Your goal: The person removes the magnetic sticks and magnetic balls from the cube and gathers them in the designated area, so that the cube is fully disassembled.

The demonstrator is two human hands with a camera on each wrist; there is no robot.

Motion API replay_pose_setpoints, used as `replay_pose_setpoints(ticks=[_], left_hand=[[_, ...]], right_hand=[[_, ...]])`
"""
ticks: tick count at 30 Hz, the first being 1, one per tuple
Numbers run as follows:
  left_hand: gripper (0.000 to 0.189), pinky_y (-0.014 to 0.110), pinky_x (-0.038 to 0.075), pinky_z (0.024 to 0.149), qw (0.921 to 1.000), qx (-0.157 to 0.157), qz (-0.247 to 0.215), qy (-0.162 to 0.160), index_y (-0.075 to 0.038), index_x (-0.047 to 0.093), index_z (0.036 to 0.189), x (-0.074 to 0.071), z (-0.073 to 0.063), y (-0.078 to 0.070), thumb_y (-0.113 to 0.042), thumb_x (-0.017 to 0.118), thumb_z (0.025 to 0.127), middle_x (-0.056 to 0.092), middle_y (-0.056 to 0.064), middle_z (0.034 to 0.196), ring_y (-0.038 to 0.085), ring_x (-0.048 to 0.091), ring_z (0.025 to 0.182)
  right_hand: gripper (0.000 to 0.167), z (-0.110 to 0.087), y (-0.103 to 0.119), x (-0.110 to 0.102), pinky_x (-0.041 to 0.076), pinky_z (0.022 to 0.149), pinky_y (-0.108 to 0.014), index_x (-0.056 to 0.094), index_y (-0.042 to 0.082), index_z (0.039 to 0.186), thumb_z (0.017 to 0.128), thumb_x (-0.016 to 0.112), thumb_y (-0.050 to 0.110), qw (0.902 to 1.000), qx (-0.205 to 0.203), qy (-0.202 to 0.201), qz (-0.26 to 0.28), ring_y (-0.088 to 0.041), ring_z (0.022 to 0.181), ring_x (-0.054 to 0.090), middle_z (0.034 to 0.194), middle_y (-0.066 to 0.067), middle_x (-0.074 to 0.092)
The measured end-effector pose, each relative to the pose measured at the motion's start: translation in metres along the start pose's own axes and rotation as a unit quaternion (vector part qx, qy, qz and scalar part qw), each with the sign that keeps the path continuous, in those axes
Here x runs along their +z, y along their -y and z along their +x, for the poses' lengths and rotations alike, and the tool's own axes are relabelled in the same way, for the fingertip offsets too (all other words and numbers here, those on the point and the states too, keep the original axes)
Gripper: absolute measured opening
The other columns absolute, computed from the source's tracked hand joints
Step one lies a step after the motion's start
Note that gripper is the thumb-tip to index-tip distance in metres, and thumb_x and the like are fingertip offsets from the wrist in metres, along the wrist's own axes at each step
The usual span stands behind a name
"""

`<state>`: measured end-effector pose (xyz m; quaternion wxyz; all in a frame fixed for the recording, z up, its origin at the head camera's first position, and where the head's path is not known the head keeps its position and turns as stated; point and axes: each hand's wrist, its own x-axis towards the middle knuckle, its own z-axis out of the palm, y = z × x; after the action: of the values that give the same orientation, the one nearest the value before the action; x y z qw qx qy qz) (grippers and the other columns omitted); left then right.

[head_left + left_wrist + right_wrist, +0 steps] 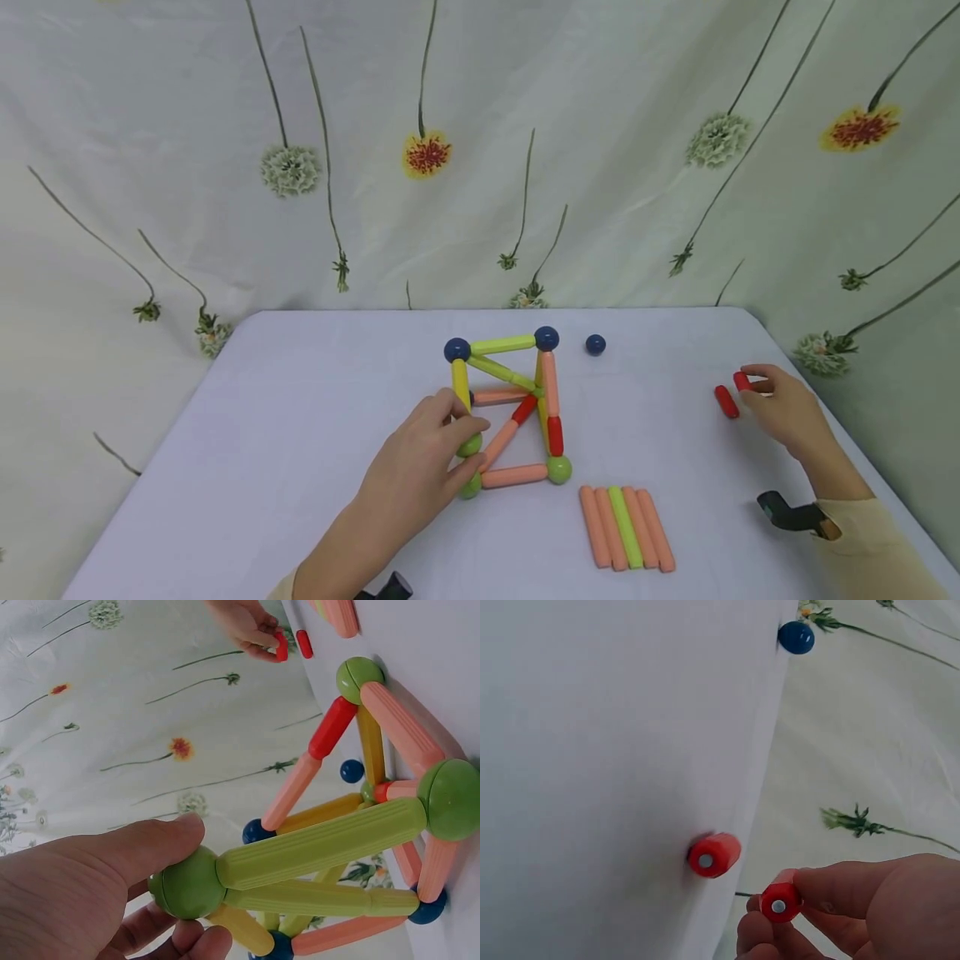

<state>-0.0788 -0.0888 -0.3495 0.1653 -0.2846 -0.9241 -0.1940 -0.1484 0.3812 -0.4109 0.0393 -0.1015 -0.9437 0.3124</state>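
- Red short stick (742, 381) is pinched between the thumb and the fingers of my right hand (783, 408), as the head view shows, at the right side of the white table (262, 400).
- Next to these fingers, another red stick (726, 402) lies on the table.
- With my left hand (416, 454) I grasp a green ball (470, 445), which is one upper corner of a frame (500, 444) made from sticks and balls. This frame stands near the middle of the table.
- At its far top side, two dark blue balls (547, 338) are joined by a yellow-green stick (502, 344).
- To the right of the frame, apart from it, rests a loose blue ball (596, 344).
- Nearer to me, five long sticks (625, 528) lie side by side: four are salmon pink, the middle one is yellow-green.
- Behind hangs a pale cloth (600, 67) with flowers on it.
- From the left wrist, I see my thumb and bent fingers around the green ball; two yellow-green sticks (322, 844) and a yellow stick (244, 931) go out from it.
- From the right wrist, the pinched stick shows me its end, with a grey disc (778, 907) in it; the other red one lies near, not touching it.
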Motion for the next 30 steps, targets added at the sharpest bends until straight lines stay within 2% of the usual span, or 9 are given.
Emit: replay_pose_setpoints(ticks=[7, 15, 24, 30], left_hand=[[0.037, 0.017, 0.047, 0.065, 1.0000, 0.003, -0.002, -0.001, -0.017, 0.074, 0.105, -0.002, 0.000, 0.000, -0.019, 0.089, 0.072, 0.051, -0.005, 0.098, 0.006, 0.044, 0.086], [0.035, 0.018, 0.047, 0.065, 0.9999, 0.006, -0.011, 0.005, -0.019, 0.074, 0.106, -0.002, 0.002, -0.001, -0.019, 0.088, 0.073, 0.051, -0.006, 0.097, 0.007, 0.044, 0.085], [0.035, 0.018, 0.047, 0.065, 1.0000, 0.006, -0.001, 0.003, -0.017, 0.074, 0.105, -0.002, 0.001, -0.001, -0.020, 0.088, 0.072, 0.052, -0.005, 0.097, 0.008, 0.045, 0.085], [0.034, 0.018, 0.046, 0.064, 1.0000, 0.006, 0.004, 0.001, -0.017, 0.074, 0.104, -0.003, 0.000, 0.000, -0.020, 0.088, 0.073, 0.052, -0.004, 0.098, 0.008, 0.045, 0.085]], right_hand=[[0.043, 0.009, -0.016, 0.000, 0.051, 0.074, -0.051, 0.044, -0.010, 0.132, 0.096, 0.053, 0.012, 0.9981, 0.031, 0.039, -0.037, -0.050, 0.105, 0.050, 0.122, -0.037, 0.048], [0.044, 0.009, -0.013, -0.001, 0.050, 0.078, -0.055, 0.044, -0.011, 0.131, 0.096, 0.052, 0.013, 0.9952, 0.056, 0.061, -0.053, -0.051, 0.105, 0.048, 0.121, -0.039, 0.046], [0.042, 0.010, -0.011, -0.001, 0.051, 0.075, -0.053, 0.046, -0.012, 0.128, 0.096, 0.049, 0.015, 0.9944, 0.041, 0.064, -0.074, -0.050, 0.101, 0.051, 0.119, -0.038, 0.049], [0.039, 0.010, -0.004, 0.003, 0.051, 0.072, -0.052, 0.049, -0.013, 0.123, 0.094, 0.049, 0.013, 0.9950, 0.006, 0.031, -0.095, -0.049, 0.097, 0.053, 0.115, -0.038, 0.052]])
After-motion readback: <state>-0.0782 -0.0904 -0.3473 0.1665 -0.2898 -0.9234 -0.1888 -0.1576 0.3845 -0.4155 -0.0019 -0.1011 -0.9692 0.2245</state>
